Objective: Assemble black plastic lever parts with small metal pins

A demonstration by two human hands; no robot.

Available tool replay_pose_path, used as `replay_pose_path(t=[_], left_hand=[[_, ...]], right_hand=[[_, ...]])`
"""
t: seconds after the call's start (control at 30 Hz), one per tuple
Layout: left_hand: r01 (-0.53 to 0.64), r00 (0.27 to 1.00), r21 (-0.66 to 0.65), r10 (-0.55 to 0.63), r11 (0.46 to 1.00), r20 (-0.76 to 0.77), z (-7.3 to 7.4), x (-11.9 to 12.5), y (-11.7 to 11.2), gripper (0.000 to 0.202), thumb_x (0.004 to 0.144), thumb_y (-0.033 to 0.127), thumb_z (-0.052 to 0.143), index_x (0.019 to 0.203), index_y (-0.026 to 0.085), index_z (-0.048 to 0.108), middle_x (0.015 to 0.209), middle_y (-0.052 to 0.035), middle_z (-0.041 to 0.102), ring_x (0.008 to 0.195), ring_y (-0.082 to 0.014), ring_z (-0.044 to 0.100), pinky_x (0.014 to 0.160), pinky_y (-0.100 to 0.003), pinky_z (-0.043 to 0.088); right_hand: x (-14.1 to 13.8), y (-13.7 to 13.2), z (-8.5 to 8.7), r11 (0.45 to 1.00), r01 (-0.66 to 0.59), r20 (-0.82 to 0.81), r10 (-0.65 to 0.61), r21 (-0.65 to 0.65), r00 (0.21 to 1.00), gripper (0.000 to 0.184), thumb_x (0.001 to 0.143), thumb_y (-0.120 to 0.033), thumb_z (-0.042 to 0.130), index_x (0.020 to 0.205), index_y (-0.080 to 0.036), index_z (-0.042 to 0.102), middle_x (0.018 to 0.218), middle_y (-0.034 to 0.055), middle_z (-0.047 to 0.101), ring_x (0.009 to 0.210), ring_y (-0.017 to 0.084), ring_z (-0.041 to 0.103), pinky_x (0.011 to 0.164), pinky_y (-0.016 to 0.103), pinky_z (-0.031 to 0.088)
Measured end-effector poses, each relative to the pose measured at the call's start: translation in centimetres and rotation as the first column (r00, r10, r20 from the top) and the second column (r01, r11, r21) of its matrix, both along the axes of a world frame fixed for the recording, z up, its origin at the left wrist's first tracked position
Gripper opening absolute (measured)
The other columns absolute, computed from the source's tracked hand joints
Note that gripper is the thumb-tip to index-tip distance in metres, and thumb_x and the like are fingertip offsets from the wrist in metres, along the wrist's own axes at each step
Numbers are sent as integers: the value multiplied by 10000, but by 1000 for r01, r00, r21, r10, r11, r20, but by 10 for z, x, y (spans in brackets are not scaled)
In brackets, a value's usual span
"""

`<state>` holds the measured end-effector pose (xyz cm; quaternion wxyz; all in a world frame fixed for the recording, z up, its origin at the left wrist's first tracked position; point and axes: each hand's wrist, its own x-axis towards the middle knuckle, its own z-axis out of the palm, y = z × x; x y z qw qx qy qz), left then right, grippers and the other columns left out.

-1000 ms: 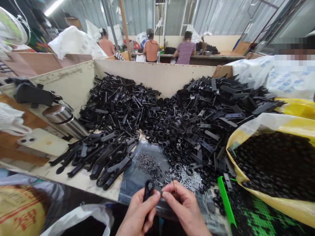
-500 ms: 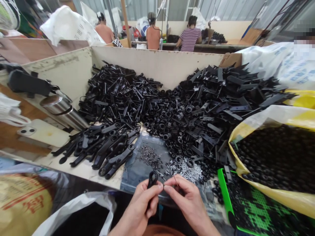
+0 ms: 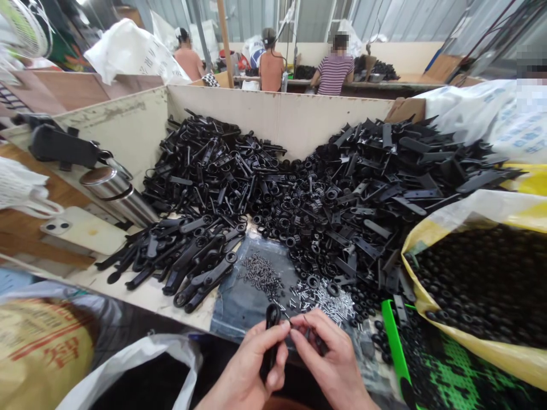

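Observation:
My left hand [image 3: 258, 364] is closed around a black plastic handle with a ring end [image 3: 272, 314], held upright with the ring on top. My right hand [image 3: 327, 356] meets it from the right, thumb and forefinger pinched by the left thumb tip. A small dark piece shows under its curled fingers, too hidden to name. Just beyond the hands, a pile of small dark springs or screws [image 3: 260, 273] and scattered silver pins [image 3: 329, 299] lie on a clear plastic sheet [image 3: 233, 304].
Heaps of black plastic parts [image 3: 205, 165] fill the walled bench. Finished-looking black handles [image 3: 205, 273] lie at left, near a steel flask [image 3: 119, 191] and a phone [image 3: 81, 228]. A green basket [image 3: 395, 347] and a yellow-white sack [image 3: 482, 336] stand at right. Several people work behind.
Both hands have shifted slightly right in view, still together at the black handle. The whole scene has moved a little right and down as the camera turned.

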<state>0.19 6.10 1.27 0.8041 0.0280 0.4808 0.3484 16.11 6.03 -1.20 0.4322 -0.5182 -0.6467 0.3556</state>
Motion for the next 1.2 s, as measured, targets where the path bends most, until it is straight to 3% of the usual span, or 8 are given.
replay_pose_path(t=[0.17, 0.33, 0.5, 0.73, 0.9, 1.07, 1.2], left_hand=[[133, 991, 178, -134, 975, -8, -3, -7, -7, 377, 670, 279, 788, 1003, 149, 671, 621, -6, 665, 436, -76, 488, 463, -213, 268], [205, 974, 248, -172, 947, -148, -14, -10, -14, 510, 666, 386, 819, 1079, 150, 635, 668, 7, 648, 499, -81, 511, 486, -208, 298], [392, 897, 315, -283, 864, -339, -7, -13, -10, 398, 776, 373, 737, 1084, 146, 625, 738, -3, 635, 550, -88, 513, 537, -226, 361], [505, 790, 319, -281, 802, -544, -15, -15, -14, 361, 868, 243, 565, 1212, 147, 608, 752, 15, 597, 584, -113, 531, 602, -256, 454], [554, 714, 254, -295, 793, -636, -14, -19, -16, 428, 878, 213, 550, 1301, 180, 601, 837, -9, 639, 642, -137, 588, 660, -265, 492], [501, 734, 245, -258, 830, -628, -21, -23, -20, 429, 905, 352, 594, 1306, 200, 616, 808, -13, 679, 663, -158, 590, 655, -253, 477], [572, 617, 273, -187, 773, -764, -20, -24, -18, 366, 941, 476, 542, 1137, 209, 698, 688, -16, 673, 815, -208, 607, 836, -288, 439]], right_hand=[[3, 2, 0, 995, 58, -50, -62, -80, 997, 159, 916, -345, 660, 852, -210, 715, 699, -2, 606, 566, 137, 573, 513, 213, 476], [-2, 1, 1, 998, -58, 6, 58, -15, 998, 85, 909, -271, 657, 897, -206, 712, 748, 16, 642, 584, 142, 592, 523, 227, 471], [-6, 2, 1, 996, -86, 53, 85, 16, 995, 83, 916, -245, 637, 920, -209, 711, 756, 15, 644, 563, 136, 590, 509, 228, 460], [-8, 0, 6, 995, -53, 18, 55, -88, 998, 84, 908, -281, 657, 866, -220, 697, 711, -9, 643, 530, 128, 564, 517, 217, 456], [-10, -5, 3, 986, -63, 0, 63, -157, 998, 139, 952, -293, 632, 842, -223, 680, 677, -16, 637, 553, 136, 567, 543, 224, 442], [-10, -9, 2, 990, -123, 97, 116, 71, 989, 131, 988, -186, 571, 952, -221, 691, 788, 19, 695, 679, 153, 660, 641, 233, 498], [-7, -9, 3, 947, -183, 295, 102, 263, 950, 200, 976, -119, 541, 1093, -193, 685, 782, 42, 725, 657, 164, 685, 633, 244, 525]])
